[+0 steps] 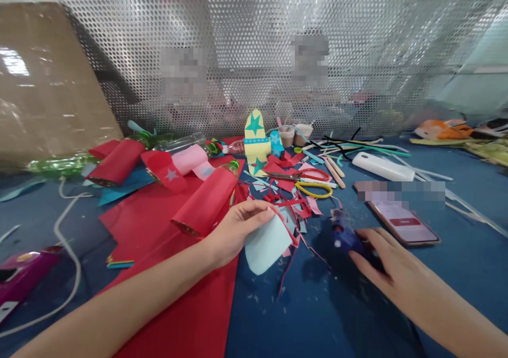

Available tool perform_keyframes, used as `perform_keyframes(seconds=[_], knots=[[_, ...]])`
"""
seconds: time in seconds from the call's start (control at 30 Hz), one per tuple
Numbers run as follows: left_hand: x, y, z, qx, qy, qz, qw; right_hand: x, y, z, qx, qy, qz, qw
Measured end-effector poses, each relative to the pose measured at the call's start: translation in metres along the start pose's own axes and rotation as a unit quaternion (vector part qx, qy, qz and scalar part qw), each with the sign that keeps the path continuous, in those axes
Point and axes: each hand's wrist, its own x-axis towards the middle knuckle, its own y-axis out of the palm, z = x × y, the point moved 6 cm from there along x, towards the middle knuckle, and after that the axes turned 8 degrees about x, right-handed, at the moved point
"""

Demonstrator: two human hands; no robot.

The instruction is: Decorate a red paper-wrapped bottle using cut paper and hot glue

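Observation:
My left hand (248,223) pinches a pale blue piece of paper (265,246) by its upper edge, above the table. A red strip runs along the paper's right edge. My right hand (387,260) is closed round a dark blue glue gun (344,232), blurred by motion, its nozzle end to the upper left. Beside my left hand lies a red-wrapped bottle (208,199) on red paper sheets (186,315). Red-handled scissors (317,174) and yellow-handled scissors (315,190) rest behind, among red, pink and blue paper scraps (286,202).
A phone (400,215) lies beyond my right hand, near a white, long object (383,166). Several bottles and a yellow star-decorated paper piece (256,146) stand along the back. A white cord (69,263) crosses the left. A perforated metal screen (246,40) closes the back.

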Motion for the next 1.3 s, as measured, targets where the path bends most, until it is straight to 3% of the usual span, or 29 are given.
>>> perform_keyframes(seconds=[0.13,0.23,0.3,0.47,0.73,0.87,1.03,1.17,1.3], knots=[[0.0,0.002,0.009,0.034,-0.029,0.009,0.999,0.0,-0.009,0.002,0.134,0.076,0.006,0.988],[0.0,0.004,0.014,0.057,-0.041,0.029,0.997,0.0,0.001,0.005,0.339,0.175,0.059,0.923],[0.001,0.004,0.017,0.065,-0.047,0.034,0.996,0.003,0.006,0.014,0.385,0.196,0.078,0.898],[0.002,0.003,0.022,0.056,-0.049,0.032,0.997,0.017,0.01,0.037,0.315,0.216,0.096,0.919],[0.006,-0.004,0.025,-0.024,-0.041,-0.039,0.998,0.054,0.046,0.06,0.221,0.108,0.144,0.958],[0.007,-0.009,0.023,-0.021,-0.037,-0.074,0.996,0.063,0.055,0.057,0.249,0.123,0.115,0.954],[0.008,-0.01,0.026,-0.016,-0.03,-0.085,0.996,0.061,0.062,0.056,0.27,0.116,0.135,0.946],[0.009,-0.009,0.025,0.07,-0.007,-0.064,0.995,0.056,0.057,0.046,0.247,0.125,0.1,0.956],[0.007,-0.012,0.009,0.225,0.129,-0.1,0.961,0.053,0.051,0.035,0.247,0.143,0.082,0.955]])
